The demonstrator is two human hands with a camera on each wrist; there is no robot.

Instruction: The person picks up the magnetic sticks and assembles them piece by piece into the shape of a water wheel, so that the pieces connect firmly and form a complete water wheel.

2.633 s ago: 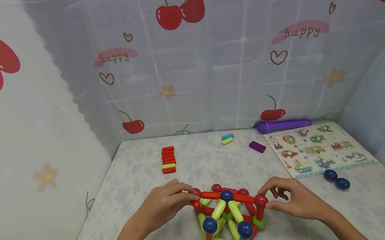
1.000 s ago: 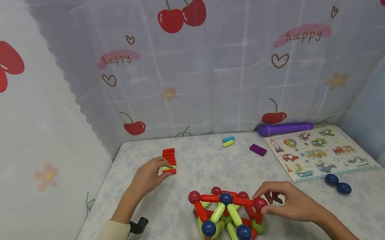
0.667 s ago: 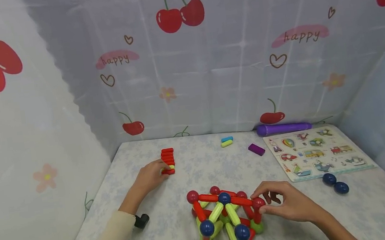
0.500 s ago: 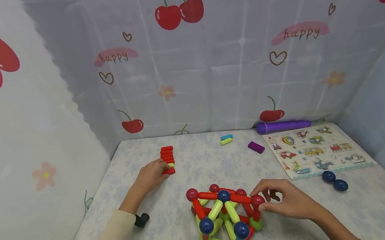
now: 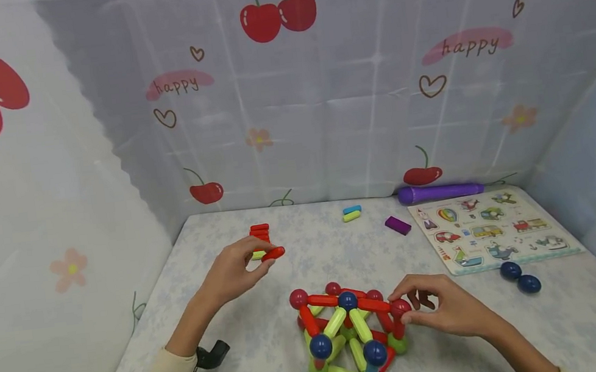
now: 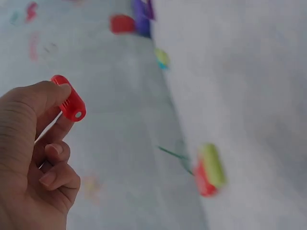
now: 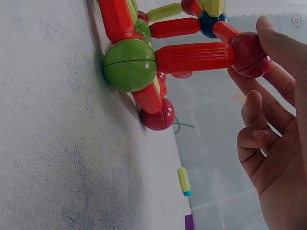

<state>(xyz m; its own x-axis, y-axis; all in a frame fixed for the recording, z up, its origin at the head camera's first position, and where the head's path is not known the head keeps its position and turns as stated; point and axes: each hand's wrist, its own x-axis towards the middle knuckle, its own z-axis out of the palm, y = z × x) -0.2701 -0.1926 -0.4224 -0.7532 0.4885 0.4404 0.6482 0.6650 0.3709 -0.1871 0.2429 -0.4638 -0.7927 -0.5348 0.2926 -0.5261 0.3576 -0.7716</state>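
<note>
Up off the table (image 5: 248,327) comes one red stick (image 5: 274,254), which in the earlier frame lies at the near end of its row under my left fingers; now my left hand (image 5: 233,272) pinches it between thumb and forefinger, the grip narrow, the other fingers curled in toward my palm; its free end points to the right of that hand and bears a pale round spot; just beyond my left fingers, partly hidden by them, lies the row of red sticks (image 5: 261,237), with a yellow-green stick (image 5: 259,255) nearest me; my right hand (image 5: 444,305) stays where it was, thumb and forefinger nearly closed about a red ball (image 5: 399,308), its remaining fingers bent and holding nothing; that ball tops the corner, nearest my right hand, of the ball-and-stick frame (image 5: 360,326), which stands on the table between my hands, closer to the right; past my right hand lie two dark blue balls (image 5: 529,283) and, farther off, a picture board (image 5: 551,256); a purple block (image 5: 398,225) lies beyond my right fingers
</note>
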